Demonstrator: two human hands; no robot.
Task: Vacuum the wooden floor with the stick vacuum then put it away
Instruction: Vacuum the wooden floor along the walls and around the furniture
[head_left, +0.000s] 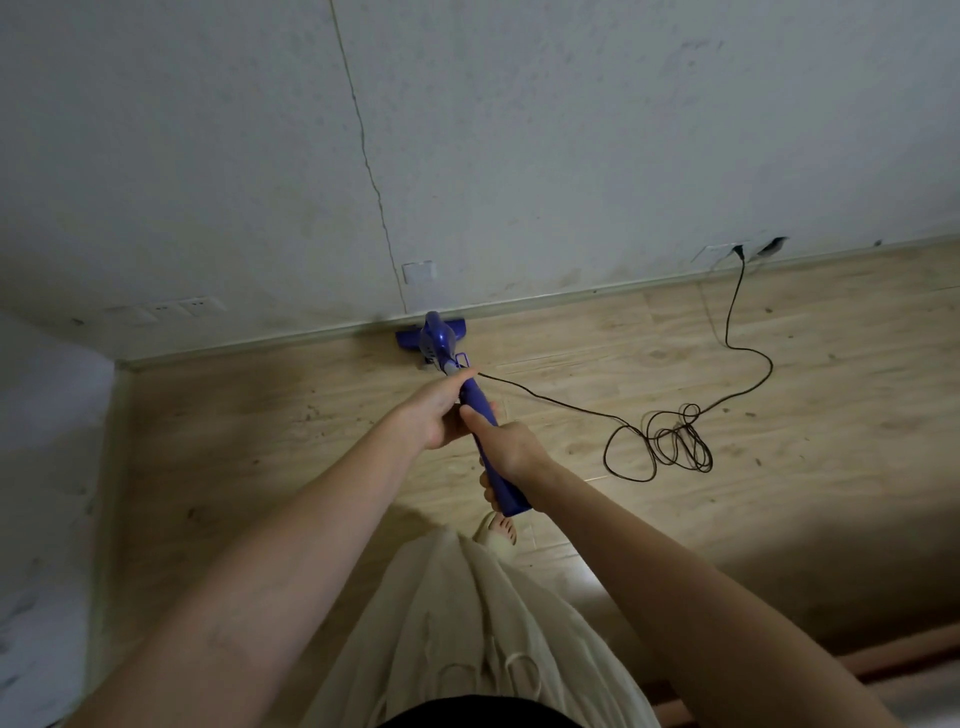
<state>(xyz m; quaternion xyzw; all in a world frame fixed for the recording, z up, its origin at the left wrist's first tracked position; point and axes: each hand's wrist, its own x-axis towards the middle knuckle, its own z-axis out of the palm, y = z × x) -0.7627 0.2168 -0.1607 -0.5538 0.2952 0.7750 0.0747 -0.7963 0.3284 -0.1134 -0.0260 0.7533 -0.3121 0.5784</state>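
A purple stick vacuum (439, 340) stretches away from me across the light wooden floor (260, 441). Its floor head (410, 338) touches the skirting board at the base of the far wall. My left hand (439, 410) grips the upper part of the handle, fingers curled round it. Just below, my right hand (511, 449) grips the purple handle (480, 402) near its end. A black power cord (665, 436) leaves the vacuum at my left hand, lies in a loose tangle on the floor to the right, and rises to a wall socket (737, 253).
A grey wall (519, 130) with a long crack faces me, and a second wall closes the corner at left. More wall sockets (166, 310) sit low at left. My slippered foot (496, 535) and pale trousers are below the handle. A reddish edge (909, 660) shows at bottom right.
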